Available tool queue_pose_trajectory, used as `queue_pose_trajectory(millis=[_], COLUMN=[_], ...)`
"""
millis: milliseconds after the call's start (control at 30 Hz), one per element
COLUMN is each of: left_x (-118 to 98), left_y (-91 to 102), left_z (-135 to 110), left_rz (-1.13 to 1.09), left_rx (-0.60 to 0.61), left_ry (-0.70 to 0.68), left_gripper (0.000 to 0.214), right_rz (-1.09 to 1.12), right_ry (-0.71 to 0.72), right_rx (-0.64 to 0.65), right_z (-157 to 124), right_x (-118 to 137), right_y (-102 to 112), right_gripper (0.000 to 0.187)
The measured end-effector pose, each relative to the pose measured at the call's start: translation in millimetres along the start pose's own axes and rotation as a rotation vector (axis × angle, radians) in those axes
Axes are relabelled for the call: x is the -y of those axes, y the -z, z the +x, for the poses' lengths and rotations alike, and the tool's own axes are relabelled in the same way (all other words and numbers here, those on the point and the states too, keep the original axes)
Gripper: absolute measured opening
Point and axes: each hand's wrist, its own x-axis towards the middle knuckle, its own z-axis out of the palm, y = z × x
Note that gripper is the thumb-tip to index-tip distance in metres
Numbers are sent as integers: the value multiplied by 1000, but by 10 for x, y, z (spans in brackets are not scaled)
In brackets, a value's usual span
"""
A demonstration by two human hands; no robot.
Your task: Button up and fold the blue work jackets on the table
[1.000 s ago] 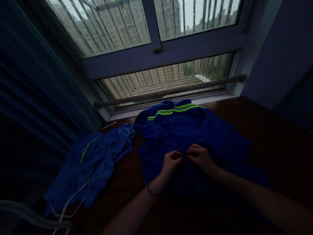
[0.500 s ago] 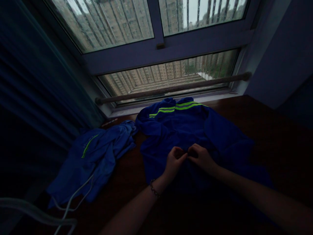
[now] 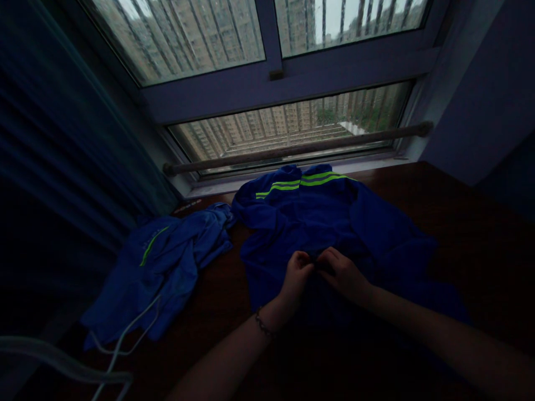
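Note:
A dark blue jacket [image 3: 317, 214] with bright yellow-green and grey stripes across its upper part lies spread on the brown wooden surface. Over its middle, my left hand [image 3: 296, 274] is closed in a pinch on the front of the jacket and wears a chain bracelet [image 3: 263, 323] at the wrist. Close beside it on the right, my right hand [image 3: 339, 272] also pinches the jacket's front, fingertips almost meeting the left ones. Whatever small part of the cloth lies between the fingertips is too dark to make out.
A second blue garment [image 3: 167, 273] with a yellow-green stripe lies crumpled on the left, a white cord [image 3: 123, 334] over it. Behind the jacket is a window with a horizontal bar [image 3: 292, 151]. A blue curtain [image 3: 75, 122] hangs at left. The wooden surface [image 3: 472, 234] extends right.
My left thumb has drawn back slightly to the left, and my right fingertips have shifted a little left and down. The jacket lies as before.

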Motion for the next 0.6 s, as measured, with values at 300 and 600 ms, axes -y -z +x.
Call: queue_pose_trajectory(millis=[300,600], left_x=[-23,-85], left_y=[14,-23], left_z=[-15,-58], left_rz=[-1,37], left_rx=[23,152], left_ry=[-80,-140], left_gripper=[25,22], right_rz=[170,318], right_ry=[-168,-273], right_rx=[-21,77], right_z=[41,119], right_x=[-45,-97], right_y=[22,65], right_gripper=[27,27])
